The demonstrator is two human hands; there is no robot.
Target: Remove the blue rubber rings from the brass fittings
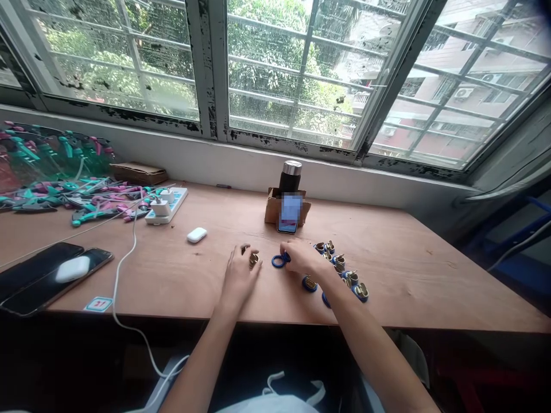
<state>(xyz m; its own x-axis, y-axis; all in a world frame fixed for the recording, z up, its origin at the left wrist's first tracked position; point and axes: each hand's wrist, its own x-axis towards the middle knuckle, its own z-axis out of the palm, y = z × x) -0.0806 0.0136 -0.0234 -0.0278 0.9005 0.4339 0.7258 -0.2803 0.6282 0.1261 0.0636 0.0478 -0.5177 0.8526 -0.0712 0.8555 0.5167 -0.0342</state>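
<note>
My left hand (239, 274) rests on the wooden table (181, 275) with its fingertips pinched on a small brass clip (253, 259). My right hand (302, 257) is just to its right, fingers curled on a blue ring (278, 261) that lies on the table. Beside my right wrist lies a cluster of several blue-and-brass ring parts (344, 272), strung from behind the hand toward the table's front edge.
A phone (290, 213) leans on a cardboard stand in front of a steel-capped flask (290, 175). A white earbud case (197, 234), a power strip (167, 205) with a white cable, two dark phones (47, 275) and a heap of teal and pink tools (64, 195) lie to the left.
</note>
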